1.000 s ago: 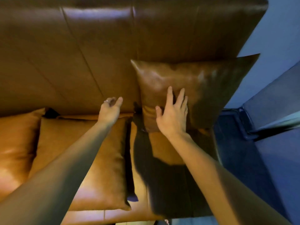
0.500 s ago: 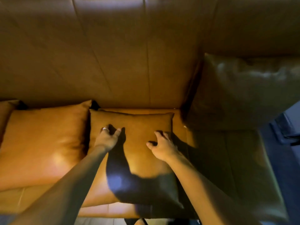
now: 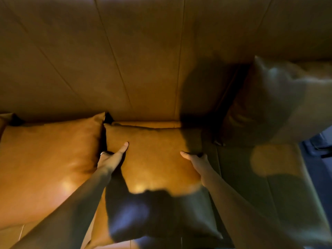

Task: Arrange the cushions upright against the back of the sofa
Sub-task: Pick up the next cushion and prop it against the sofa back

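Observation:
A tan leather cushion (image 3: 154,159) lies flat on the sofa seat in the middle of the view. My left hand (image 3: 112,157) grips its left edge, thumb on top and fingers tucked under. My right hand (image 3: 195,159) grips its right edge the same way. A second tan cushion (image 3: 48,159) lies flat to the left, touching the first. A third cushion (image 3: 273,101) stands upright against the sofa back (image 3: 125,60) at the right, in shadow.
The sofa seat (image 3: 269,186) shows bare to the right of the held cushion. Dark blue floor (image 3: 321,168) lies past the sofa's right end. A corner of another cushion (image 3: 5,117) peeks in at the far left.
My right hand left the upright cushion and came down with my left hand onto the middle flat cushion. Both hands have slid out to its side edges and closed on them.

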Tool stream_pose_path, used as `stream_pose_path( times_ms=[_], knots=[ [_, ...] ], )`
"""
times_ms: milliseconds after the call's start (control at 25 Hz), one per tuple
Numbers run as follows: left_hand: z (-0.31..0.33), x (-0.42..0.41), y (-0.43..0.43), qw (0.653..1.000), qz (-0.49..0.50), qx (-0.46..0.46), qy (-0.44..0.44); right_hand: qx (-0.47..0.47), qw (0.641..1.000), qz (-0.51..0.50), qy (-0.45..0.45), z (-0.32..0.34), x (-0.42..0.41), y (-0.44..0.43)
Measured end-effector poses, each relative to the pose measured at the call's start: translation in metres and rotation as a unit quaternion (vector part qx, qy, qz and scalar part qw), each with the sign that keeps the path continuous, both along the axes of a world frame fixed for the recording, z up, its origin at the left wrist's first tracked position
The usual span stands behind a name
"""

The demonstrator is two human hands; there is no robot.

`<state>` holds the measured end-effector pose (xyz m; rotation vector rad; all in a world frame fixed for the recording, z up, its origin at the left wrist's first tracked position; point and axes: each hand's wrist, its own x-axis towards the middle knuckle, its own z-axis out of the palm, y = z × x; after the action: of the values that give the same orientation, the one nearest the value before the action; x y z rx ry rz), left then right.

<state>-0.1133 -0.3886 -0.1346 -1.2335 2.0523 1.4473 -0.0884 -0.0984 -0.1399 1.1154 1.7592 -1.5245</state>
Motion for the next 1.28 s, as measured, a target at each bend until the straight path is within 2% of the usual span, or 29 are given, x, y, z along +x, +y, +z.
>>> stream_pose_path(
  times_ms=[200, 440, 640, 880, 1080, 1280],
  knots=[
    [0.038, -0.017, 0.022, 0.999, 0.034, 0.007, 0.031, -0.066, 0.996, -0.047, 0.026, 0.018, -0.001, 0.008],
    [0.094, -0.065, 0.040, 0.986, 0.071, 0.032, 0.147, -0.064, 0.977, -0.105, 0.174, 0.081, -0.045, 0.027],
    [0.128, -0.102, 0.049, 0.966, 0.074, 0.057, 0.240, -0.062, 0.963, -0.076, 0.249, 0.120, -0.075, 0.042],
    [0.127, -0.113, 0.039, 0.962, 0.018, 0.104, 0.250, -0.097, 0.958, -0.055, 0.263, 0.120, -0.092, 0.035],
    [0.128, -0.111, 0.034, 0.954, 0.075, 0.101, 0.272, -0.138, 0.945, -0.082, 0.283, 0.120, -0.094, 0.030],
    [0.119, -0.116, 0.025, 0.954, 0.091, 0.105, 0.266, -0.106, 0.942, -0.112, 0.297, 0.112, -0.102, 0.021]
  ],
)
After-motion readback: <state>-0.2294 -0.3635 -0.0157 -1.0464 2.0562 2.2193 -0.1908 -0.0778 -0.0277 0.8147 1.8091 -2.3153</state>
